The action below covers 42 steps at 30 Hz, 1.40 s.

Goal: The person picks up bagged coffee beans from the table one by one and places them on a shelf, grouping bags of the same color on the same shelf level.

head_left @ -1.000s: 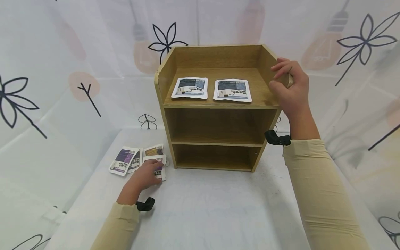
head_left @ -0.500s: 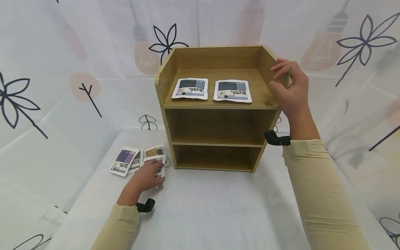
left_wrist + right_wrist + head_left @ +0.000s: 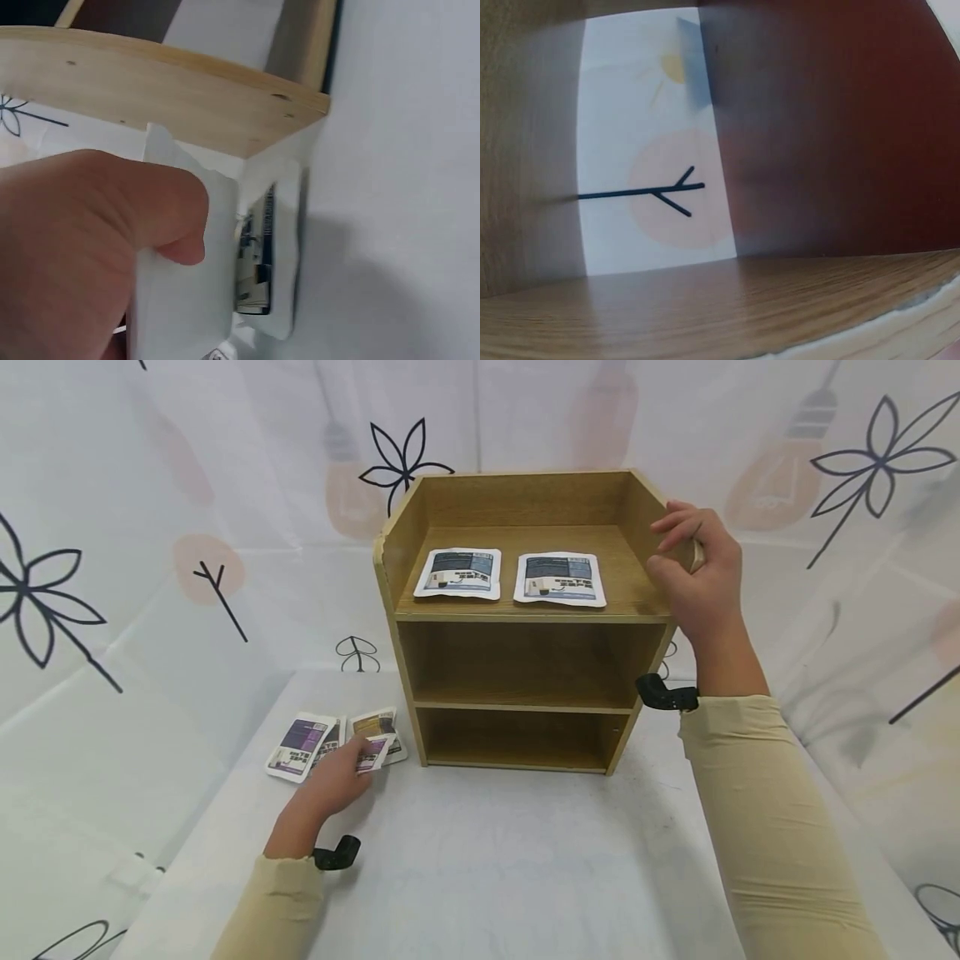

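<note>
My left hand (image 3: 330,781) pinches a small white packet with a purple label (image 3: 377,750), tilted up at the left of a wooden shelf (image 3: 521,705). In the left wrist view the thumb presses on the packet's plain white face (image 3: 187,300); the fingers behind it are mostly hidden. Behind lies a packet with a yellow-brown label (image 3: 375,724). Left of the hand are another purple-labelled packet (image 3: 300,746) and one partly covered packet (image 3: 331,739). My right hand (image 3: 701,568) grips the upper edge of the shelf's right side panel. The right wrist view shows only the shelf's wooden inside (image 3: 840,150).
Two blue-labelled packets (image 3: 459,573) lie side by side on the shelf's top board. Two lower compartments face the front. A white cloth covers the table (image 3: 510,860), and a patterned sheet (image 3: 262,460) hangs behind and at both sides.
My left hand has lifted the purple-labelled packet and tilted it, drawing slightly back to the left and uncovering more of the yellow-brown packet. The right hand keeps its hold on the shelf.
</note>
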{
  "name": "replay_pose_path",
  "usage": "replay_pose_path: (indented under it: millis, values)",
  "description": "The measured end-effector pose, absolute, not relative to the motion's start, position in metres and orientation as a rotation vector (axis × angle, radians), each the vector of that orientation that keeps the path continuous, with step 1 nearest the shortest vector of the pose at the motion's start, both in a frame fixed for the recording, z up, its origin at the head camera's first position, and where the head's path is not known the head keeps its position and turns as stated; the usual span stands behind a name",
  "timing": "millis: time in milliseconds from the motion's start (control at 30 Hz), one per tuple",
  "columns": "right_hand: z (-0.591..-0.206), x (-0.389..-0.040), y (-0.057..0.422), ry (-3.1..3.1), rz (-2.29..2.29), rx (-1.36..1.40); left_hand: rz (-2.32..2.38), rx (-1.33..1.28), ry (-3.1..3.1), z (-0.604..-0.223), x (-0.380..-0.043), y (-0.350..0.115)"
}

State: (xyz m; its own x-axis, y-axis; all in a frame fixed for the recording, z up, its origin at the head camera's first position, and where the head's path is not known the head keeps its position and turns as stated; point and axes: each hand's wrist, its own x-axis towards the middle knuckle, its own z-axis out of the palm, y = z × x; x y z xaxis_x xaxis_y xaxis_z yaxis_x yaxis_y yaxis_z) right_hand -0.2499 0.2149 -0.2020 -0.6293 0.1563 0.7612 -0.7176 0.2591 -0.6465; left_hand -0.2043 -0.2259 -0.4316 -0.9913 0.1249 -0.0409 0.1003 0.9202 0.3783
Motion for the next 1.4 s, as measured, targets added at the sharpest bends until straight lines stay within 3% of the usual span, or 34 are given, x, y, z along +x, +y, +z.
replay_pose_path:
  millis: [1400]
  values:
    - [-0.203,-0.25,0.215,-1.77,1.47,0.533,0.274,0.108,3.252,-0.364,-0.171,-0.229]
